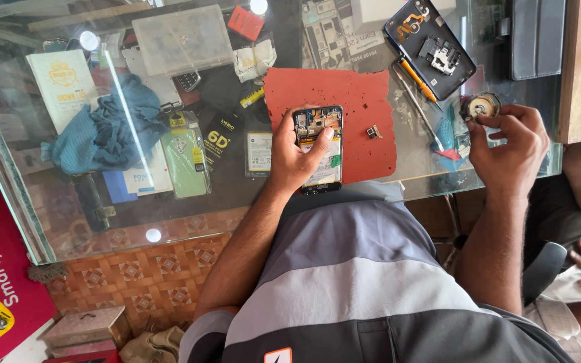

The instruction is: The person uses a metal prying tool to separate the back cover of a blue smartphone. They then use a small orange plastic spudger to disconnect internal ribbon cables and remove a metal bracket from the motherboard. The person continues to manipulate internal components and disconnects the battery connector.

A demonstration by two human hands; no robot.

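Gripping the opened phone (318, 149) with your left hand (295, 158), you had the fingers curled around its edge and the thumb laid across its bared insides, where a white battery and small orange and metal parts showed with the back cover off. It lay on the red mat (360, 107) upon the glass table (68, 215), at the near edge. Your right hand (509, 144) was closed, pinching a small round roll of tape (481, 106) just beyond the mat's right side, near the orange-handled tools (417, 79).
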